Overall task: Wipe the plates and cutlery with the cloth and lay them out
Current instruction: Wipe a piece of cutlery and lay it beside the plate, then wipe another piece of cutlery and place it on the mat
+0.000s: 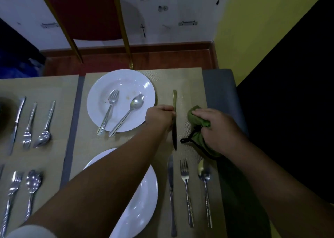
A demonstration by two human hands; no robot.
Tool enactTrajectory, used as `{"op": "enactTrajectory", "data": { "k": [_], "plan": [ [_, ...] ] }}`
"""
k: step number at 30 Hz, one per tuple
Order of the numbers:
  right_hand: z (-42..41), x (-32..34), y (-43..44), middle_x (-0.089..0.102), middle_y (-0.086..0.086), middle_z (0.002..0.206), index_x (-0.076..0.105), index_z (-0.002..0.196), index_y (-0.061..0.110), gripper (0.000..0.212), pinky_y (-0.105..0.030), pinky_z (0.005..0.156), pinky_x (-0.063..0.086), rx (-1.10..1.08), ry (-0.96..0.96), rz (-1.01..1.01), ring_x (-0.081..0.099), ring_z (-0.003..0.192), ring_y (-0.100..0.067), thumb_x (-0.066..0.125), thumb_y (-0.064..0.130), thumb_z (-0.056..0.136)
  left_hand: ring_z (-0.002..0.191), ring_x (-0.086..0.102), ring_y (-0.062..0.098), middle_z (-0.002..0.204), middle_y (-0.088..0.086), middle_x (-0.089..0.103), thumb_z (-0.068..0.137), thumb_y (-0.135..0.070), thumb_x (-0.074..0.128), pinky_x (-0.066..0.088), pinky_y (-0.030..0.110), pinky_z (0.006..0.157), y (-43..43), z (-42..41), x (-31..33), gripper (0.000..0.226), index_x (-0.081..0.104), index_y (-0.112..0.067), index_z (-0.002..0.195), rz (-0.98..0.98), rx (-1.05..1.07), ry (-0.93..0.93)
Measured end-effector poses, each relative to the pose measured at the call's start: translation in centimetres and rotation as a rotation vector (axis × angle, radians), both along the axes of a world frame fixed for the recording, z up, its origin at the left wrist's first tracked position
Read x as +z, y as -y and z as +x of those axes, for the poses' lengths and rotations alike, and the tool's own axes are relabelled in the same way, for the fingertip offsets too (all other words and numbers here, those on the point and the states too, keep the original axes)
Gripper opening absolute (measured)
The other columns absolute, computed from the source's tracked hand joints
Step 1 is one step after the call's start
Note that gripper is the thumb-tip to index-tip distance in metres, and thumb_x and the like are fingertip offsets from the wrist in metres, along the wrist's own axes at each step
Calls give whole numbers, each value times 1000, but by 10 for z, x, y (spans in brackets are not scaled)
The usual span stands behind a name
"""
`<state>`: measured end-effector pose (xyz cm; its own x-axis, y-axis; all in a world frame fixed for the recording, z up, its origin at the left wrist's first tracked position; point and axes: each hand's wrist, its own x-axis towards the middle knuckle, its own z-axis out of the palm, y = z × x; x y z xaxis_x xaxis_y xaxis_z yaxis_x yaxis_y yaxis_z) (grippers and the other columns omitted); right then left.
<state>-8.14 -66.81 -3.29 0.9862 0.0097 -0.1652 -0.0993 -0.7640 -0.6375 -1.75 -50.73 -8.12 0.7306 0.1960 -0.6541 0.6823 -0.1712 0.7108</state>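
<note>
Low in frame, the near plate (142, 201) and its laid cutlery (186, 183) looked finished. Mid-frame, right hand (220, 127) clutched the bunched cloth (198, 124), ready to wipe; left hand (160, 116) pinched the knife (174, 100), seemingly squaring it. Above, the smudged far plate (121, 82) still needed wiping.

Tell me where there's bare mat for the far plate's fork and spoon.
Bare mat lies right of the knife, beyond the green cloth. Nearer is crowded: right hand, then near knife, near fork, near spoon.

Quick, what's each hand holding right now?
Left hand: closed, pinching the knife.
Right hand: closed, gripping the cloth.
</note>
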Motion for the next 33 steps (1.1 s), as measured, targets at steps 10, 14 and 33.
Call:
{"op": "enactTrajectory", "data": {
  "k": [10,14,33],
  "plan": [
    [-3,-3,0,57,4,130,62,123,20,58,-9,101,26,10,-17,-2,49,120,-8,53,-7,73,102,62,11,112,-11,64,101,-19,51,49,27,90,-26,-33,13,34,67,-20,131,248,-433,328],
    [-3,4,-9,55,0,133,60,125,17,58,-8,100,22,76,-12,-72,47,122,-13,52,-9,73,145,38,30,156,10,43,97,-24,56,31,39,117,-45,-49,-7,59,41,-13,152,673,-1183,606],
    [15,-4,-45,56,-5,132,60,124,13,57,-12,98,23,129,31,-146,49,120,-19,53,-10,72,156,11,25,169,9,13,100,-38,55,5,33,124,-55,-47,-35,78,15,-12,162,693,-1208,560]
  ]
}}
